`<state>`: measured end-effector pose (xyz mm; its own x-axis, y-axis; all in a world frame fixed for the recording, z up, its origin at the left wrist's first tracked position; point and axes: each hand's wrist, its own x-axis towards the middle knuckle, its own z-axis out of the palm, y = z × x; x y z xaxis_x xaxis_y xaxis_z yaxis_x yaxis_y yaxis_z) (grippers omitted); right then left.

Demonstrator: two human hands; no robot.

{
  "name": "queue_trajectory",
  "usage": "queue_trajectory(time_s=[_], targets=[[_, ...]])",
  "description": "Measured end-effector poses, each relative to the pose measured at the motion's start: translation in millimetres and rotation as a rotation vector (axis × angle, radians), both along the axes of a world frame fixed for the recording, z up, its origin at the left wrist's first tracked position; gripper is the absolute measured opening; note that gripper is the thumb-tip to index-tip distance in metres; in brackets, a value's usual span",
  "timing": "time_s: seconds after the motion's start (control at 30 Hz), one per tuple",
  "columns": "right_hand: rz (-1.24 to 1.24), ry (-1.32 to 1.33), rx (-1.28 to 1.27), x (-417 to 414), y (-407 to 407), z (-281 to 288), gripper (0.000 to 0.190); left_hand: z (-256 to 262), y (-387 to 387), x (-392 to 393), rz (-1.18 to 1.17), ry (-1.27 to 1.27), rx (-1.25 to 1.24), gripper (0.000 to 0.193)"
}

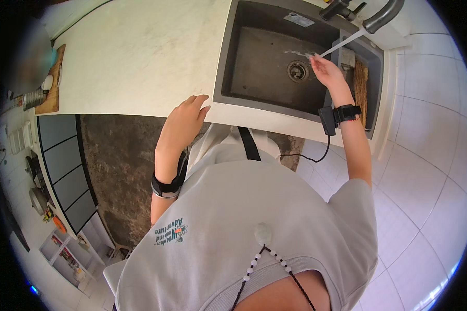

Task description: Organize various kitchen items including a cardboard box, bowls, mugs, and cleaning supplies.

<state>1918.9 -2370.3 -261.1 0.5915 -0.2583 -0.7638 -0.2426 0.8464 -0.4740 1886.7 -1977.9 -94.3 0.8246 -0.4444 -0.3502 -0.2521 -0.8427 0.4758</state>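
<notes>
My right hand (327,72) reaches over the grey sink (272,107). Its fingertips meet the water stream (342,43) falling from the dark curved faucet (385,17). Nothing shows in that hand; its fingers are loosely bent. Some water splashes past the fingertips, above and right of the round drain (298,71) in the picture. My left hand (186,120) hovers at or rests on the front edge of the pale countertop (140,58), left of the sink; contact is unclear. It holds nothing, with the thumb apart from the fingers.
A narrow side compartment at the sink's right holds a long brown fibrous object (360,89). The faucet handle (346,11) stands behind the basin. A wooden board (54,89) lies at the counter's far left. A cable (315,160) hangs from the device (327,120) on my right wrist.
</notes>
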Motion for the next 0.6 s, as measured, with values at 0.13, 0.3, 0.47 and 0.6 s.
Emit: queue_trajectory(time_s=[0.13, 0.3, 0.47, 0.6], targets=[[-0.010, 0.012, -0.048, 3.6, -7.2, -20.3, 0.014, 1.9, 4.3, -2.9, 0.024, 0.009, -0.007, 0.026], [0.136, 0.060, -0.149, 4.3, -3.3, -23.2, 0.016, -1.1, 10.8, -7.2, 0.054, 0.009, -0.018, 0.026], [0.192, 0.135, -0.203, 5.0, 2.9, -21.5, 0.020, 0.6, 12.9, -9.3, 0.095, 0.028, -0.022, 0.026], [0.286, 0.105, -0.158, 0.3, 1.6, -18.0, 0.027, -0.3, 13.1, -8.5, 0.096, 0.036, -0.020, 0.026]])
